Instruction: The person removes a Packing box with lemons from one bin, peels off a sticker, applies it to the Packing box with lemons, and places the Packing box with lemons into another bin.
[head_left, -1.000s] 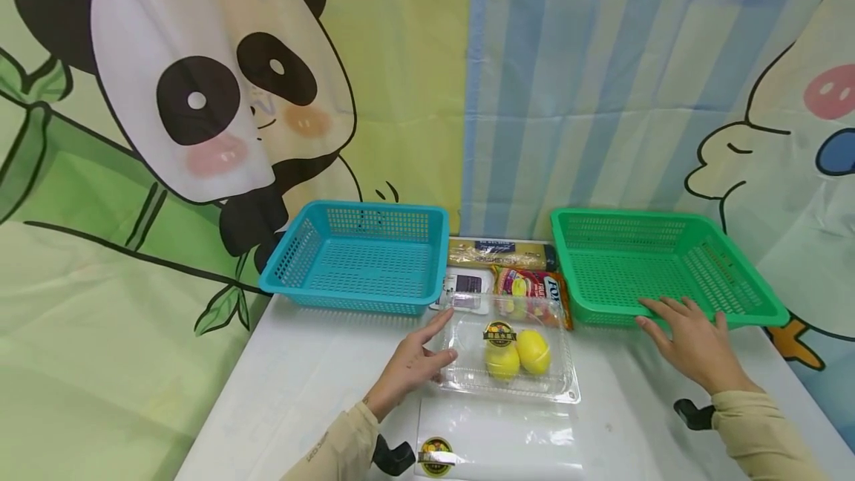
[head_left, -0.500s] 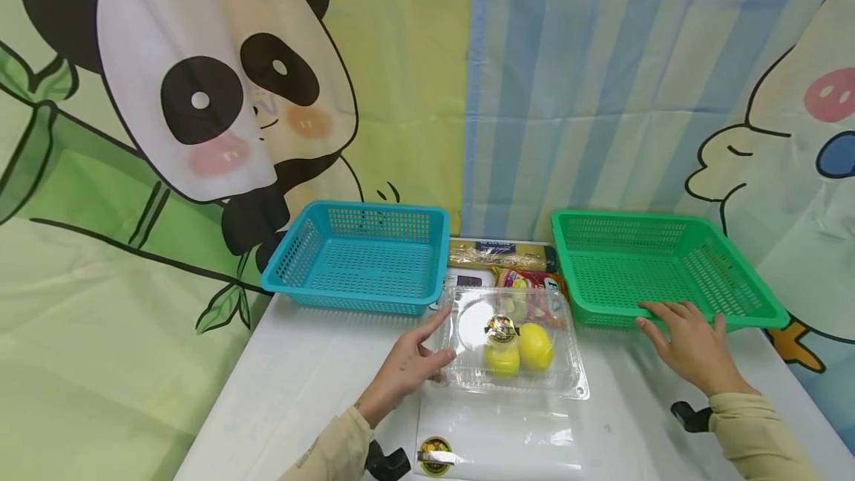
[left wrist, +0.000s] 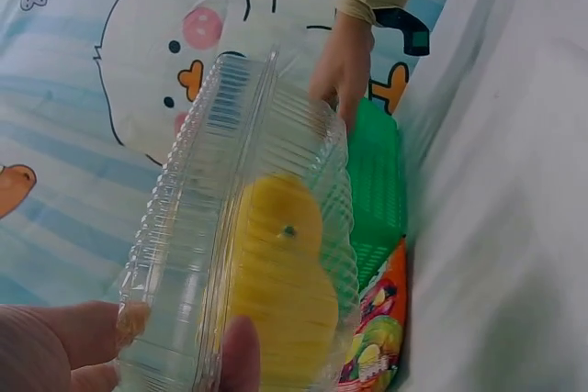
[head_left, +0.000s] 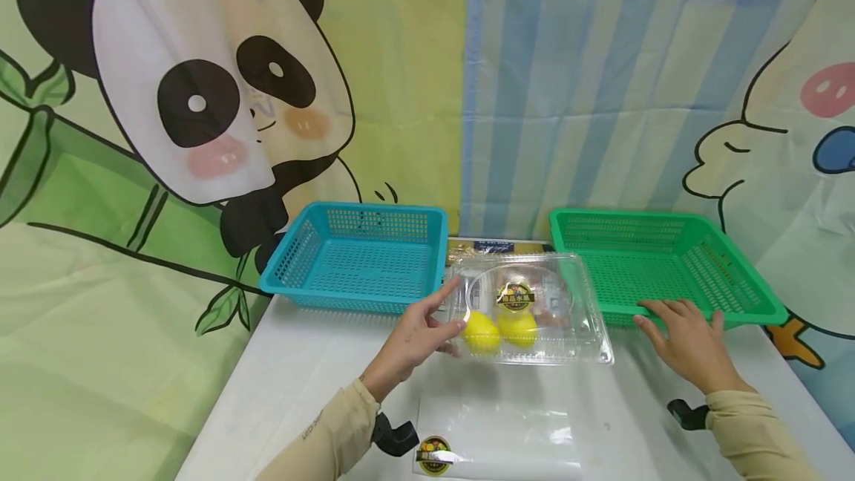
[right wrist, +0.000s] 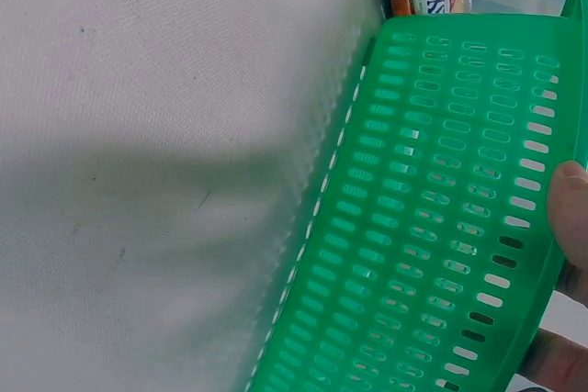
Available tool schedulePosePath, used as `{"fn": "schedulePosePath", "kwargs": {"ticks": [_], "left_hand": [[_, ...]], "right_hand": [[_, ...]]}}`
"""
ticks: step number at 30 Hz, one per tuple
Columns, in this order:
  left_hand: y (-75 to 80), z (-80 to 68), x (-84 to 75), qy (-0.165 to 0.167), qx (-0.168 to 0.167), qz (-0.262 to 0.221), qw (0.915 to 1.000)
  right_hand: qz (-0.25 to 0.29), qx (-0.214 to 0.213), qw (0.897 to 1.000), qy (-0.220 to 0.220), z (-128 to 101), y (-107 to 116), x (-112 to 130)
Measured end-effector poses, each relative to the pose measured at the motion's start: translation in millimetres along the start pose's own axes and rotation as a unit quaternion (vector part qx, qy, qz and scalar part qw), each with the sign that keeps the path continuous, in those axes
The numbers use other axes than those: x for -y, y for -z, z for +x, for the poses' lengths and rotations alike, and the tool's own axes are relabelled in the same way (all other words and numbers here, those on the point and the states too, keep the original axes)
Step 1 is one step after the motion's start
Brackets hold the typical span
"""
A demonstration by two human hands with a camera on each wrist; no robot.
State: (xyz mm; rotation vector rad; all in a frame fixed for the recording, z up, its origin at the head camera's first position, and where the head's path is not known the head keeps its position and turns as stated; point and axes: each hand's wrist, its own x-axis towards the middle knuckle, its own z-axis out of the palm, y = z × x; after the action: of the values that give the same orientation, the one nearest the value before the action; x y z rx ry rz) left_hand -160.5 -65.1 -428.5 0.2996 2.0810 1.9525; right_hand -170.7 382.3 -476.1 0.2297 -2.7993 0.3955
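My left hand [head_left: 412, 341] grips the left end of a clear plastic clamshell box [head_left: 561, 344], raised over the table. Two lemons [head_left: 482, 332] lie inside it, near its front side. In the left wrist view, the thumb lies against one side of the box [left wrist: 184, 263] and fingers hold the other. My right hand [head_left: 695, 344] holds the near rim of a green plastic basket [head_left: 668, 273]. In the right wrist view its thumb [right wrist: 571, 213] lies on the outer wall; most of the other fingers are hidden.
A blue basket [head_left: 377, 266] stands at the back left. Between the baskets lies a pasta packet [head_left: 494, 247], partly behind the box. A colourful candy bag [left wrist: 377, 328] lies near the green basket. A clear sheet with a round label [head_left: 434, 456] lies on the table [head_left: 287, 392] in front.
The left hand has lifted the clamshell box and moved it away from me, tilting it. The lemons have rolled leftward inside it. The right hand has stayed on the basket rim.
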Motion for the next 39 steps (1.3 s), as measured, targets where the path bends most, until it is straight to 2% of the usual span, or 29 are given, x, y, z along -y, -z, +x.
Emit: {"fn": "schedulePosePath", "kwargs": {"ticks": [9,16,20,31,39], "left_hand": [[-8.4,29.4,-25.1,-0.045,0.007,0.017,0.9988],[-20.1,56.2,-39.6,-0.061,-0.005,0.054,0.9967],[-29.6,70.2,-50.0,-0.063,-0.001,0.06,0.9962],[-65.3,111.1,-71.2,-0.085,-0.01,0.079,0.9932],[-98.6,138.3,-80.4,-0.092,-0.003,0.061,0.9939]], "right_hand": [[-0.001,-0.013,1.0,0.003,-0.8,-0.9,-0.7],[-0.002,-0.02,1.0,0.009,-0.4,-0.5,-0.5],[-0.002,-0.026,1.0,0.015,-0.7,-1.2,-1.5],[0.004,-0.03,0.999,0.022,-0.8,-2.3,-0.2],[0.006,-0.035,0.999,0.022,-0.5,-2.3,-2.3]]}}
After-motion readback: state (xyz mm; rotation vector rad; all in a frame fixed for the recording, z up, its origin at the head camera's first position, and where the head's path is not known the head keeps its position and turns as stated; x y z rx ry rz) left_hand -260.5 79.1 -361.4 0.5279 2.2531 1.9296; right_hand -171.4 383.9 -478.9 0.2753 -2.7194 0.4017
